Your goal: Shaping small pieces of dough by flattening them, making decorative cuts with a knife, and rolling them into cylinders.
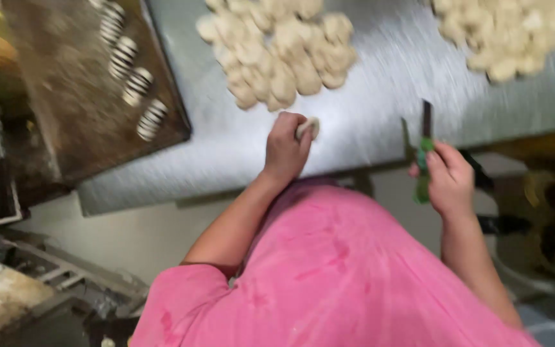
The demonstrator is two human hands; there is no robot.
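Note:
My left hand [285, 149] is closed around a small pale dough piece [308, 128] on the steel table [367, 115], just below a heap of dough pieces [277, 51]. My right hand [449, 181] grips a green-handled knife [424, 160], its dark blade pointing up over the table's near edge. A pink shirt covers my body below the hands.
A second heap of dough pieces [505, 32] lies at the table's far right. A dark baking tray [78, 109] at the left carries a row of striped dough shapes [130, 71]. Metal racks and equipment [46, 276] stand at lower left.

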